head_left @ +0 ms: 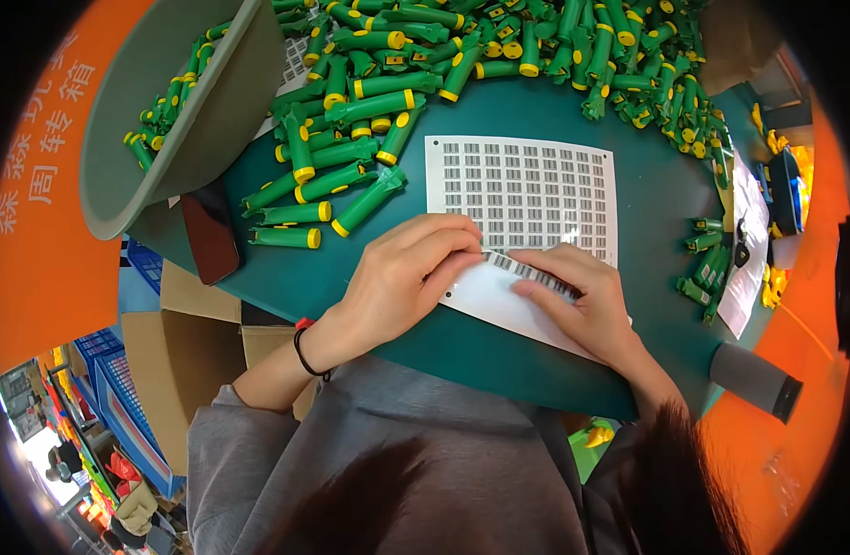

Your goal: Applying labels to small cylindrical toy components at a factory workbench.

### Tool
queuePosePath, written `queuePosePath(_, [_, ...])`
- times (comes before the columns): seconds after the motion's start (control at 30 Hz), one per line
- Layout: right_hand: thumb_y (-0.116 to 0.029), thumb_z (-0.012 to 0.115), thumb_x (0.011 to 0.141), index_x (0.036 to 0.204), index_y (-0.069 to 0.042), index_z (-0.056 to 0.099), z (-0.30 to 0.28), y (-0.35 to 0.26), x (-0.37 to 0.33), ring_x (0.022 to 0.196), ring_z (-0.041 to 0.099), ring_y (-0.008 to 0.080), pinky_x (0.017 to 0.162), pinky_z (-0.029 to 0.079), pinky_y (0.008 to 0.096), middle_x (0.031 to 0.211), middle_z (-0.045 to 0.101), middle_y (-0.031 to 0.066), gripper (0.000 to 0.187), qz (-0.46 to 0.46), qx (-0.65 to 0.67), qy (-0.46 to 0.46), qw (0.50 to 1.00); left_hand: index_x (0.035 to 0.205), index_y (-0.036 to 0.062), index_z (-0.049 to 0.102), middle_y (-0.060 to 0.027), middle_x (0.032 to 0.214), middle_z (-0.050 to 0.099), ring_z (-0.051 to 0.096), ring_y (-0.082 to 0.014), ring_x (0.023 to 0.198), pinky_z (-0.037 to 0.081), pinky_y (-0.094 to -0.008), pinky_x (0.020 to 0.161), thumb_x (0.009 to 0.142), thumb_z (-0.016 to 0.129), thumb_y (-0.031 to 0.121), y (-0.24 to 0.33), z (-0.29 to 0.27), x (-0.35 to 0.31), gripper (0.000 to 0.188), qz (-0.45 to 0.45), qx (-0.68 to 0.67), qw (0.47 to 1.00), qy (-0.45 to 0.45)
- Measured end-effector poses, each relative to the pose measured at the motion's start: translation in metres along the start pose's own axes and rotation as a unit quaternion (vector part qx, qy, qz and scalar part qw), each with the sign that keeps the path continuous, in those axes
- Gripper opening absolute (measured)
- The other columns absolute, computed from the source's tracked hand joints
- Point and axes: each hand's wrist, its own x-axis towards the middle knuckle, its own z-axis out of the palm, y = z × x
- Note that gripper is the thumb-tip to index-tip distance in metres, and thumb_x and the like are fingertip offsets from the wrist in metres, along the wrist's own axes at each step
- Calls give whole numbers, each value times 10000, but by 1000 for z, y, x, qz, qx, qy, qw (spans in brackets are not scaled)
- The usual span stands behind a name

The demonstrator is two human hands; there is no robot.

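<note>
A white sheet of barcode stickers [528,190] lies on the table in front of me, its lower part blank backing. My right hand [587,301] grips a narrow strip of barcode stickers [529,274] between thumb and fingers, over the blank part. At the strip's left end, the thumb and fingertips of my left hand [406,268] are pinched together; exactly what they grip there is hidden. Left of the sheet lie several green tubes with yellow end caps [369,200], the closest ones apart from my left hand.
A large heap of green tubes [536,42] covers the table's far side. A grey-green tub [189,139] with more tubes stands at left, near a dark phone [210,236]. On the right are stickered green pieces [707,273] and a grey cylinder [756,379]. An open cardboard box [161,370] sits lower left.
</note>
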Motion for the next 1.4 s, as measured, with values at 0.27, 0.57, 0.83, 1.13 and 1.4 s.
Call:
queuePosePath(0.27, [-23, 883, 694, 1113, -5, 692, -46, -17, -45, 914, 639, 137, 814, 504, 278, 994, 702, 80, 461, 95, 27, 15, 995, 1010, 6, 652, -75, 1011, 702, 661, -148, 843, 528, -257, 723, 915, 696, 1, 12, -32, 0, 105, -60, -54, 996, 50])
queuePosePath(0.57, [-92, 742, 800, 854, 0, 580, -64, -53, -112, 713, 583, 121, 661, 473, 269, 784, 587, 45, 194, 16, 177, 404, 897, 1005, -34, 597, -182, 957, 686, 687, -257, 870, 542, -337, 781, 884, 693, -61, 73, -70, 16, 157, 66, -133, 983, 104])
queuePosePath(0.83, [-21, 713, 908, 1130, 19, 619, -59, -13, -41, 838, 621, 76, 743, 480, 205, 987, 670, 31, 244, 151, 280, 240, 917, 1065, -16, 587, -101, 902, 677, 629, -120, 751, 508, -265, 677, 952, 670, 53, 32, -58, 57, 157, -76, -65, 994, 31])
queuePosePath(1.13, [-131, 788, 851, 1044, -37, 693, -27, 7, 17, 854, 636, 135, 763, 486, 253, 938, 702, 45, 235, -85, -297, 266, 913, 1074, 22, 555, -140, 929, 641, 640, -285, 788, 521, -352, 699, 956, 654, 51, -12, 6, 25, 157, -26, -6, 999, 38])
queuePosePath(1.4, [-120, 808, 830, 903, -27, 736, -2, 7, 39, 810, 604, 141, 720, 475, 282, 905, 689, 41, 138, 31, 81, 121, 989, 1081, 17, 550, -125, 904, 655, 644, -257, 734, 510, -338, 645, 951, 666, 53, -17, 9, 24, 178, -32, -35, 998, 40])
